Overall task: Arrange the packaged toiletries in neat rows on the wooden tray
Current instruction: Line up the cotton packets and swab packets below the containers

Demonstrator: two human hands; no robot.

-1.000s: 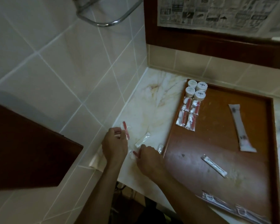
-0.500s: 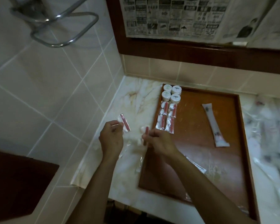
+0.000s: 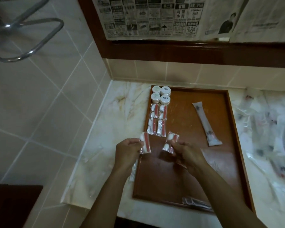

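Note:
The wooden tray [image 3: 220,162] lies on the marble counter. At its far left corner stand several round white jars [image 3: 160,94], with several clear packets holding red strips and white pads [image 3: 157,120] in two columns below them. My left hand [image 3: 127,153] pinches one such packet [image 3: 145,143] over the tray's left rim. My right hand [image 3: 187,155] pinches another packet [image 3: 170,142] just above the tray, below the columns. A long white sachet [image 3: 204,123] lies slanted in the tray's middle.
Clear wrapped items lie on the counter left of the tray [image 3: 133,168] and at the tray's near edge [image 3: 196,203]. More wrapped toiletries [image 3: 266,139] are scattered on the counter to the right. A tiled wall rises at left, and a newspaper-covered wooden frame [image 3: 155,46] at the back.
Both hands rose from the counter left of the tray, each with a packet, and moved right to the tray's left part. The camera view shifted right.

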